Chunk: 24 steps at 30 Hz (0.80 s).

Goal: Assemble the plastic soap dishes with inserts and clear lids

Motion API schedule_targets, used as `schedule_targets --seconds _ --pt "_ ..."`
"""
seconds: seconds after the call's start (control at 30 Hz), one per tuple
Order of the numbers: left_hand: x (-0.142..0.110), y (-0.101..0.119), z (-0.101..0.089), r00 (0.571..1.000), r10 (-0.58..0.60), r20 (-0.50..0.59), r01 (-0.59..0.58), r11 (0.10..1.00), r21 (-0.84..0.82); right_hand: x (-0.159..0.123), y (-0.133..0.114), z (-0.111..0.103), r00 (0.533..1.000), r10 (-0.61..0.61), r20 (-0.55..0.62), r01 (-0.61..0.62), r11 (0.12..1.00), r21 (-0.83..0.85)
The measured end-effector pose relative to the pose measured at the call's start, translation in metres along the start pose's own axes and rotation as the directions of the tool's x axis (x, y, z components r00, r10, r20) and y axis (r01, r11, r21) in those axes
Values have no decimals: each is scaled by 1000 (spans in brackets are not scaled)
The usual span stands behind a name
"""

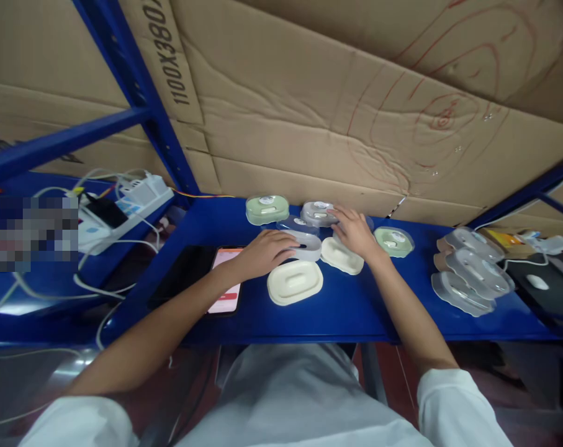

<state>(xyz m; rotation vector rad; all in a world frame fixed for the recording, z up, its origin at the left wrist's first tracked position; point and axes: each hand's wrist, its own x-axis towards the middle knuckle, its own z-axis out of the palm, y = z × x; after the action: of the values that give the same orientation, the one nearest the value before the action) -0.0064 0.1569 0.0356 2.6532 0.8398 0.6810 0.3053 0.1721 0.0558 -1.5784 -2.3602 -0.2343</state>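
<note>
My left hand [268, 250] has its fingers curled over the left end of a pale grey oval case [311, 247]. My right hand [353, 233] is palm down with its fingers apart, beside a lilac-grey oval box [317, 213] with a clear cover. Part of a clear cover [369, 225] shows behind my right hand. Below that hand lies a cream oval piece [341, 256]. A larger cream oval lid [295, 282] rests flat in front of the grey case. A clear oval piece [296, 224] with a round label lies behind the case.
Pale green boxes stand at the back left [267, 211] and right [393, 242]. Clear-covered cases [474, 273] are stacked farther right. A lit phone [226, 279] lies left on the blue table [355, 316]. Power strips [123, 214] with cables are at far left; cardboard [281, 112] stands behind.
</note>
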Motion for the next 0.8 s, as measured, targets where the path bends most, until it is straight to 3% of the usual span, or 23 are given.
schedule_targets --seconds 0.1,0.2,0.3,0.4,0.57,0.63,0.8 --pt "5 -17 -9 998 -56 -15 56 998 35 32 13 13 995 20 100 -29 995 92" --pt "12 -44 -24 974 -201 -101 216 963 162 49 23 23 988 53 142 -73 987 140" --pt "21 -74 -40 946 -302 -118 322 917 236 48 29 21 993 36 116 -56 983 173" --pt "28 -95 -49 934 -350 -76 357 893 272 38 33 11 996 53 78 -66 982 175" --pt "31 -101 -54 925 -374 -73 378 877 295 28 28 -2 983 175 -60 -169 982 87" --pt "30 -100 -55 921 -381 -86 389 875 287 27 19 -2 984 160 -85 -154 986 71" --pt "29 -93 -53 921 -373 -111 389 876 284 25 -8 10 994 -3 106 -10 993 118"
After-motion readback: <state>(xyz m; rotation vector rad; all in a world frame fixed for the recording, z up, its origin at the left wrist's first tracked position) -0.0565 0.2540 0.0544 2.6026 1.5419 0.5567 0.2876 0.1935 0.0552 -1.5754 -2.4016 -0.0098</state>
